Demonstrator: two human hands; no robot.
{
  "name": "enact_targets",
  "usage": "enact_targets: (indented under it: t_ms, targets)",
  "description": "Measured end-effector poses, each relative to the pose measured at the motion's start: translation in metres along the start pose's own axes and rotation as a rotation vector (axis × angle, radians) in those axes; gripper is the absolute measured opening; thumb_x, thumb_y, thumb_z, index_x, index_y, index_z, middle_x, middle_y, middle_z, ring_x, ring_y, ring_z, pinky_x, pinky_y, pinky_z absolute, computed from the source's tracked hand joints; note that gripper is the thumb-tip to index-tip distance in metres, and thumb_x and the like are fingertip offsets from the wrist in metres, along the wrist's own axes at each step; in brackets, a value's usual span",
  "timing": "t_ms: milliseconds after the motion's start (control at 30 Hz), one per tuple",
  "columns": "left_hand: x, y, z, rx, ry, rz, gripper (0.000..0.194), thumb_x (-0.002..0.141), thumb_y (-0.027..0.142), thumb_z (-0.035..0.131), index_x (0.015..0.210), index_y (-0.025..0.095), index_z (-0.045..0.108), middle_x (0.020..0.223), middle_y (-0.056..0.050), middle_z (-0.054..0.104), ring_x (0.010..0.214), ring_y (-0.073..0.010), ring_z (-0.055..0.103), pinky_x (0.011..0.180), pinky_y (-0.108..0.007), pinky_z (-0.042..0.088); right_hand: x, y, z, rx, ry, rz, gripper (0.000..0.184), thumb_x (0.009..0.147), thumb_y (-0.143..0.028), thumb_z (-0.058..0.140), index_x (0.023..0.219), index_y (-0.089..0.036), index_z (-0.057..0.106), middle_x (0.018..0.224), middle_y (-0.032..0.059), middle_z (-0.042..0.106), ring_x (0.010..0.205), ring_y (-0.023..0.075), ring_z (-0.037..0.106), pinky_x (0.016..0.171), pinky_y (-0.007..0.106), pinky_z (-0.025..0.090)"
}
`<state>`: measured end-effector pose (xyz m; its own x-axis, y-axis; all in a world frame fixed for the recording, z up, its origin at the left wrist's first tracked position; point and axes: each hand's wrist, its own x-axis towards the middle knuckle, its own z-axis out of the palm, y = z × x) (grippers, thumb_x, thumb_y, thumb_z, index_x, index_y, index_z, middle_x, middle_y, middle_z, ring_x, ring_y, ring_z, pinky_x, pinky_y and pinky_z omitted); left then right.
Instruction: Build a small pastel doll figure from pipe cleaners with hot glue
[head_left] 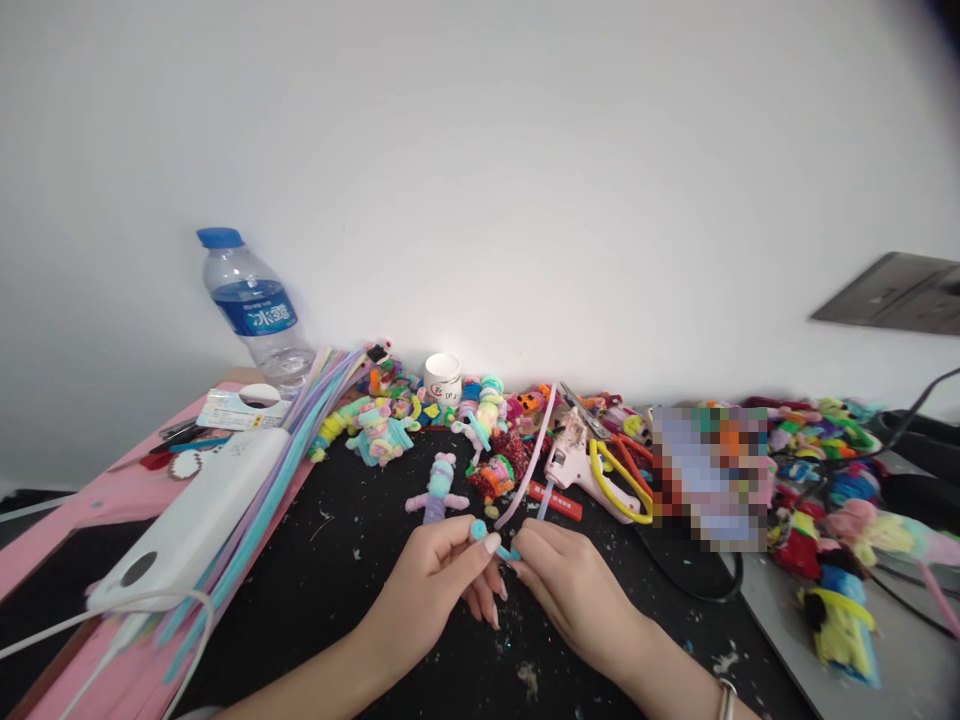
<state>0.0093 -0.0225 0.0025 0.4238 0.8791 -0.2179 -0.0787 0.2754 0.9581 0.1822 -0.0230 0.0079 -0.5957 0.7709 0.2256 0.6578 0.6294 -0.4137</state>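
Left hand (442, 575) and right hand (570, 585), fingers pinched on blue stem (504, 551), mostly hidden, right forearm cut off

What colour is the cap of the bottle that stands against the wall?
The cap is blue; it shows best in the head view.

short blue fuzzy stem (504, 550), bent, between both hands (501, 570)

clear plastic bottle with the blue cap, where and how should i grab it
I'd grip the bottle around its blue label, coming from the front: that rounded band shows unobstructed, while the pastel fuzzy stems and white printed card crowd the view of its base.
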Motion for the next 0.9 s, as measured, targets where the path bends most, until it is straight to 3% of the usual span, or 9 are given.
enact_targets:
  t_ms: [300, 900]
  targets:
    - [0.0015, 0.0001, 0.0008, -0.027, -0.007, -0.014, 0.030, 0.083, 0.036, 0.050, 0.065, 0.013, 0.053, 0.059, -0.002, 0.062, 0.044, -0.0102, 0.057, 0.047, -0.021, 0.045, -0.0016, 0.0027, -0.0007, 0.100, -0.037, 0.003, 0.033, 0.095, -0.030, 0.030, 0.069, -0.018, 0.046, 0.066, 0.0007, 0.051, 0.057, 0.0122, 0.046, 0.052, 0.022, 0.037]
    - [0.0005, 0.0005, -0.0003, -0.068, -0.036, -0.010, 0.029, 0.083, 0.035, 0.052, 0.064, 0.013, 0.053, 0.057, -0.001, 0.061, 0.044, -0.0099, 0.058, 0.046, -0.020, 0.044, -0.0032, 0.0017, -0.0004, 0.100, 0.028, -0.078, 0.037, 0.095, -0.026, 0.028, 0.062, -0.019, 0.043, 0.060, -0.0004, 0.046, 0.053, 0.0116, 0.041, 0.048, 0.023, 0.032]
